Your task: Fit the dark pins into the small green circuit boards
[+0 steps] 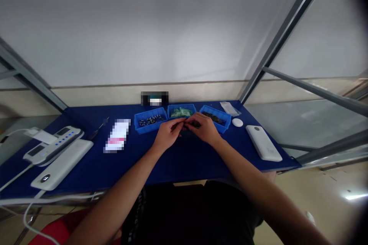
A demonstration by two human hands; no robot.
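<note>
My left hand [169, 133] and my right hand [203, 126] meet over the blue table, fingertips pinched together. Whatever lies between them is too small and dark to make out. Just beyond are three blue bins. The left bin [152, 125] contains several small metal-and-dark parts. In the middle bin [181, 106] lie green and whitish pieces, partly behind my right hand. Dark, thin screw-like parts fill the right bin [225, 126], closest to my right hand.
On the left are a blurred-out phone [117, 136], a screwdriver-like tool [99, 128], a power strip [53, 145] and a white power bank [61, 164] with cables. A second white power bank [263, 143], a round white disc [237, 122] and a clear bag [230, 108] lie right. Metal posts [284, 19] flank the table [184, 164].
</note>
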